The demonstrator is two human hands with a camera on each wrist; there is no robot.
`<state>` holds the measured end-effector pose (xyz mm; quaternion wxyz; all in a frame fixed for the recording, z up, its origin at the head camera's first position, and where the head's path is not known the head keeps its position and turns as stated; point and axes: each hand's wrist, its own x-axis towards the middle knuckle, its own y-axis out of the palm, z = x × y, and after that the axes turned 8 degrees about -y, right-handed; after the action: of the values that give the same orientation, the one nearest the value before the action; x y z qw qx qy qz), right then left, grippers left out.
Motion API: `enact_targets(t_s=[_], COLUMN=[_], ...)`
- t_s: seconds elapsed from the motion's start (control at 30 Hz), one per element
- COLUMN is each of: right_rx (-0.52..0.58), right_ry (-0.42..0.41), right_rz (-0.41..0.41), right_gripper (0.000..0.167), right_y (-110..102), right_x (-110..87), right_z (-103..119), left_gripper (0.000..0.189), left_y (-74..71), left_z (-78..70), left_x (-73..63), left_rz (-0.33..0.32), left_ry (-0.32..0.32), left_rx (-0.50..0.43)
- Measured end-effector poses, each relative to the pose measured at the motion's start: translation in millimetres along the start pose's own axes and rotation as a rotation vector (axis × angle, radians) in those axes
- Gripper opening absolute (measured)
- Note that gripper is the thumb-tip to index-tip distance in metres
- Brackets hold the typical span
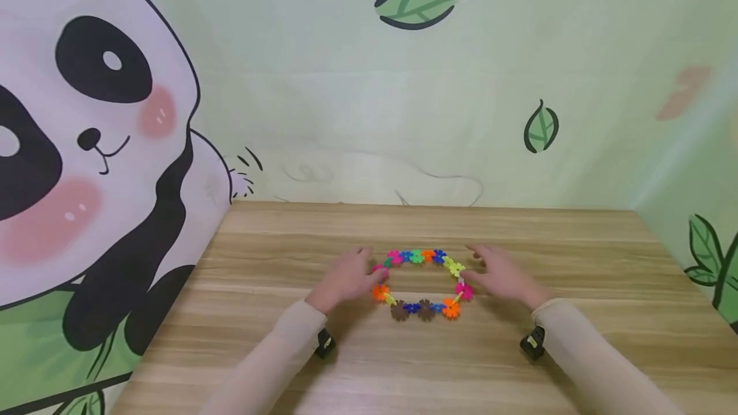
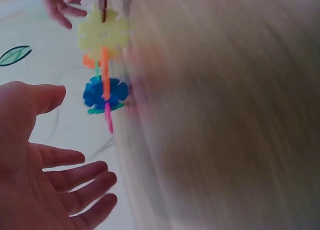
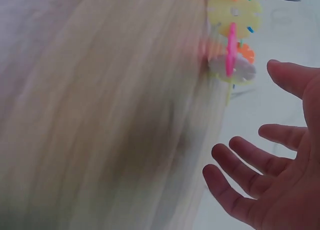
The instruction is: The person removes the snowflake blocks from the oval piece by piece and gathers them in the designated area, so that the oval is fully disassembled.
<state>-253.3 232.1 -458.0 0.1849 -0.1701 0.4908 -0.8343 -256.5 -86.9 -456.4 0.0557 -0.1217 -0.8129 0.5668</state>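
A closed ring of interlocking plastic snowflake discs [image 1: 426,310] lies on the wooden table, in pink, orange, blue, green, yellow and brown. At its left side is my left hand [image 1: 346,279], fingers spread and the thumb right at the pink disc. My right hand [image 1: 503,274] mirrors it on the right, thumb tip close to the yellow and pink discs. In the left wrist view, the left fingers extend loosely near a blue disc [image 2: 105,92]. A pink disc [image 3: 231,50], seen edge-on, stands near the right thumb in the right wrist view. Neither hand grips the ring.
The wooden table [image 1: 259,229] reaches back to a pale green wall cloth [image 1: 323,82] printed with leaves and a large panda [image 1: 115,146]. Small black devices [image 1: 533,342] are worn at both wrists, under light sleeves [image 1: 594,351].
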Motion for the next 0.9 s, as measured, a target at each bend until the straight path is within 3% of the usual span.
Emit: enact_targets(t_s=[0.3,0.6,0.9], right_rx=[0.096,0.108,0.093], right_ry=[0.005,-0.024,-0.026], right_rz=[0.048,0.108,0.119], right_gripper=[0.063,0.057,0.052], right_y=[5.3,13.2,16.3], right_x=[21.4,43.6,55.4], right_z=[6.9,12.0,16.2], left_gripper=[0.067,0.062,0.058], left_y=[8.3,14.3,18.8], left_z=[-17.7,-22.4,-30.9], left_x=[20.8,39.0,52.6], left_rz=[0.050,0.099,0.092], left_ry=[0.010,0.014,0.036], left_rx=[-0.038,-0.015,0.001])
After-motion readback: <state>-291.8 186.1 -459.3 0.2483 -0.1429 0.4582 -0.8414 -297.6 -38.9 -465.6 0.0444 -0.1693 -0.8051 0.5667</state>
